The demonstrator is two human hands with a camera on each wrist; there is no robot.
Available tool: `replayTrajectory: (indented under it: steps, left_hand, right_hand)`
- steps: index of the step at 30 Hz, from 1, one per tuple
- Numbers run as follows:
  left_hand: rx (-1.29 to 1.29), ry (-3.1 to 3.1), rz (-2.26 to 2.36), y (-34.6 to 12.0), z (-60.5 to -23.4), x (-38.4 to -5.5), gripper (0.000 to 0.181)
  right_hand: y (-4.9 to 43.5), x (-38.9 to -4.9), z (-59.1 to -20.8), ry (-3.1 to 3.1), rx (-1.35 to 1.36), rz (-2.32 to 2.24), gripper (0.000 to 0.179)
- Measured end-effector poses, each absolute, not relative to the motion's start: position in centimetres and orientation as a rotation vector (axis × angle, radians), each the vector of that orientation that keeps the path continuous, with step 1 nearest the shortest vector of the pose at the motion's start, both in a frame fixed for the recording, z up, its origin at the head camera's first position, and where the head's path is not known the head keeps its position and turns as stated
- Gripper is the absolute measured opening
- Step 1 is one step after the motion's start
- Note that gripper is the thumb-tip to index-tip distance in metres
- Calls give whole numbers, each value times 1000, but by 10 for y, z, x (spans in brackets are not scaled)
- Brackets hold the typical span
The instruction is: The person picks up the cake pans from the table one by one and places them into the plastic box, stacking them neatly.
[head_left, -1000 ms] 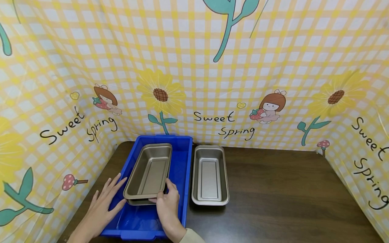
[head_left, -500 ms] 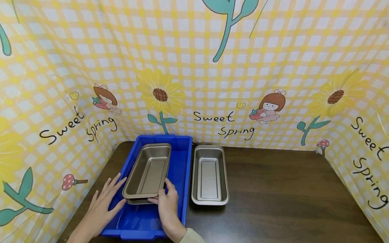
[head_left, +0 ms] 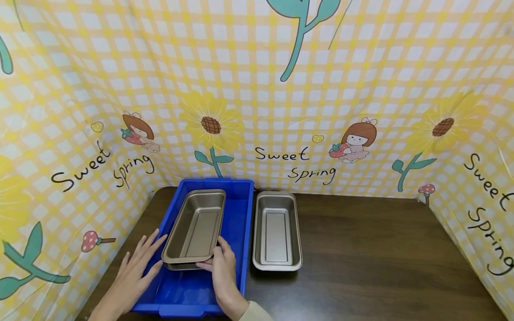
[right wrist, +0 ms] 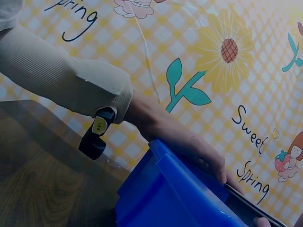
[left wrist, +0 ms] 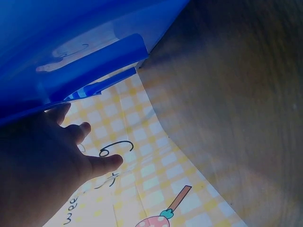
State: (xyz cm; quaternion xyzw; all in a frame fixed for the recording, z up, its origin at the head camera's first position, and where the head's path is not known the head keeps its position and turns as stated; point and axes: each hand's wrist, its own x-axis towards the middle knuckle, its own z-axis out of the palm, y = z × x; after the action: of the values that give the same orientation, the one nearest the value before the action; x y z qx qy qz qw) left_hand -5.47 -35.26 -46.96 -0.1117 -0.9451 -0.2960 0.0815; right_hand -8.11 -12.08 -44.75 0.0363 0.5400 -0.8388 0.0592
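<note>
A bronze-coloured loaf pan [head_left: 202, 229] lies slightly askew over another pan [head_left: 182, 267], whose near rim shows beneath it. Both are inside a blue plastic bin [head_left: 172, 290]. With thumb and fingers my right hand [head_left: 225, 274] pinches the upper pan at its near right corner; whether it also grips the lower one is hidden. Across the bin's left rim lies my left hand [head_left: 134, 276], fingers spread and straight, thumb close to the pan's near left corner. The left wrist view shows this hand [left wrist: 42, 161] against the bin's outer wall [left wrist: 71, 28].
To the right of the bin a similar loaf pan [head_left: 277, 236] stands on the dark wooden table [head_left: 361, 258]. A checked, sunflower-printed cloth [head_left: 249, 89] encloses the back and sides.
The upper pan has shifted very slightly left, and my right thumb has moved a little at its corner. My left hand stays almost still, its thumb slightly drawn back.
</note>
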Motion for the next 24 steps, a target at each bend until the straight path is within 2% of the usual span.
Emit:
replayTrajectory:
  steps: [7, 24]
  left_hand:
    - [-321, -2831, -884, -352, -469, -55, 59]
    - [-298, -2844, -877, -352, -470, -56, 60]
  right_hand:
    - [-119, -80, -448, 1659, 119, -2526, 53]
    - [-99, -70, -435, 1669, -25, -2327, 71]
